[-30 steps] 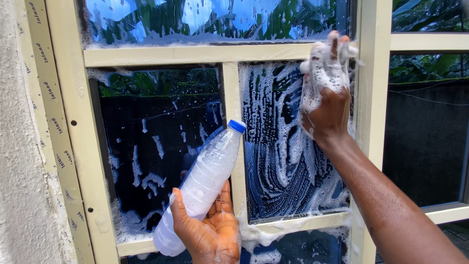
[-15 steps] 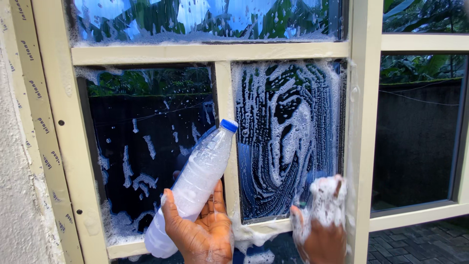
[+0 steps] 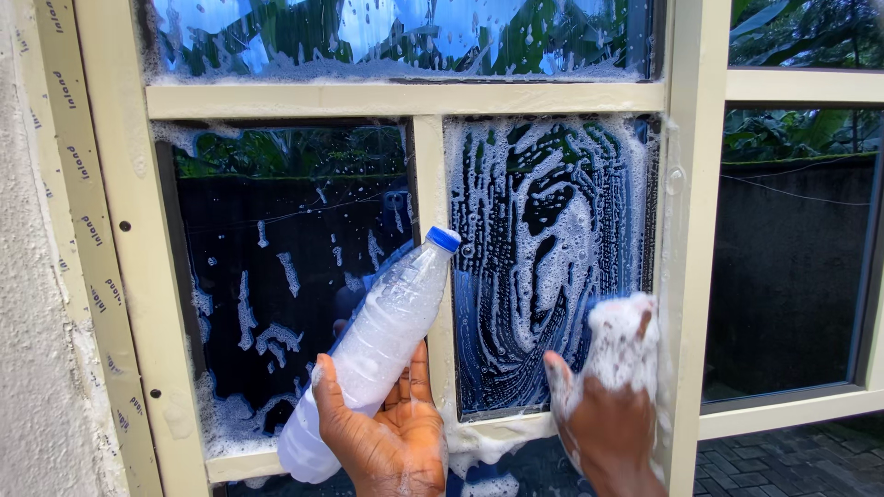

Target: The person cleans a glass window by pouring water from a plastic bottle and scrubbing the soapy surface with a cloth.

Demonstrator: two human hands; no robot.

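The foam-soaked sponge [image 3: 619, 345] sat pressed under the right hand [image 3: 603, 419], low on the right pane [image 3: 552, 258] of the window, close against the upright of the cream frame [image 3: 686, 230]. The fingers of that hand were spread and curled over the sponge, one fingertip [image 3: 645, 322] showing through the suds, the thumb lying out to the left on the glass. So much lather covered the hand that the sponge's colour and shape could not be told.

The left hand [image 3: 391, 437] was palm-up beneath a clear plastic bottle [image 3: 373, 354], its fingers wrapped around the lower part of the barrel with the thumb on the left side. The bottle leaned up and to the right, its blue cap [image 3: 444, 239] just in front of the narrow middle bar of the frame; cloudy, frothy liquid filled it.

The right pane was streaked all over with swirling white suds. The left pane [image 3: 276, 276] carried only scattered flecks and patches of foam, thicker along its bottom edge. Lather had gathered on the lower crossbar between the two hands. The pane above [image 3: 396, 32] was also soapy along its lower edge. Further right, a dark window [image 3: 783, 258] was clean of suds, and a rough pale wall [image 3: 37, 368] edged the frame on the left.
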